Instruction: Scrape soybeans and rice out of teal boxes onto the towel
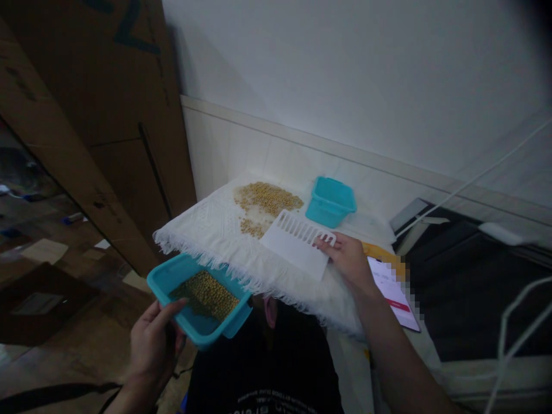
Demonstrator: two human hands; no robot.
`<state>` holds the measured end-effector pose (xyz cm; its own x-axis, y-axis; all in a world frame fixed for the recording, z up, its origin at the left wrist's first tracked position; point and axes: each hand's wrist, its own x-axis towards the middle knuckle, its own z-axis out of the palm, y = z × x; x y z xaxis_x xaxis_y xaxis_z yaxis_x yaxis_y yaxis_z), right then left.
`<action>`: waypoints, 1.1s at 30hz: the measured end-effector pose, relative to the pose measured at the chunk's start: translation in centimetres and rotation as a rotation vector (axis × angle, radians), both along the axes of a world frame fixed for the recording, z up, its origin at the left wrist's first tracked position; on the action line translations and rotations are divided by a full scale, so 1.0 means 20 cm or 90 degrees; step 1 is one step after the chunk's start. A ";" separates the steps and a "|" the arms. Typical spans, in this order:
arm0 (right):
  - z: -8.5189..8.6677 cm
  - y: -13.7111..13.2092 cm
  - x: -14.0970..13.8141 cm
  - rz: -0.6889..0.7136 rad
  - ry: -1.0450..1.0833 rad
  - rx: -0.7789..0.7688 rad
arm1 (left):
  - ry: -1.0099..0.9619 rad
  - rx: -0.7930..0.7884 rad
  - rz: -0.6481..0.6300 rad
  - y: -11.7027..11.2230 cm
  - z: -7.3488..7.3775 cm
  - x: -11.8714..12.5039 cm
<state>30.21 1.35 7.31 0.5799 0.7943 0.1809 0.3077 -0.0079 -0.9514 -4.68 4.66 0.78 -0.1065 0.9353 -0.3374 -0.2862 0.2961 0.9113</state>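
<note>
My left hand (157, 339) grips the near left rim of a teal plastic tub (196, 333), thumb over the edge. The tub is held below the table's fringed edge, with yellow soybeans (215, 292) and smaller green beans inside. In my right hand (347, 256) is a flat white plastic scraper (297, 247) with a row of slots along one edge. It rests on or just above the white tablecloth (211, 221). Beyond it lies a loose spread of soybeans (269, 198). A second teal tub (330, 201) stands behind my right hand; its floor is hidden.
A phone with a lit screen (392, 293) lies right of my right forearm. A tall cardboard box (125, 126) stands at the left, and a white wall (345, 69) closes off the back. White cables (478, 178) hang at the right, over dark flat items.
</note>
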 end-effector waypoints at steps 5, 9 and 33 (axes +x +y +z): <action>0.00 0.08 0.15 -0.070 -0.023 0.014 | -0.004 -0.011 -0.007 0.00 -0.02 0.00; 0.02 0.07 0.20 -0.092 -0.058 0.044 | -0.018 -0.007 -0.009 0.00 -0.05 0.00; 0.01 0.15 -0.22 -0.174 -0.517 0.014 | -0.029 -0.032 -0.043 -0.06 -0.05 0.08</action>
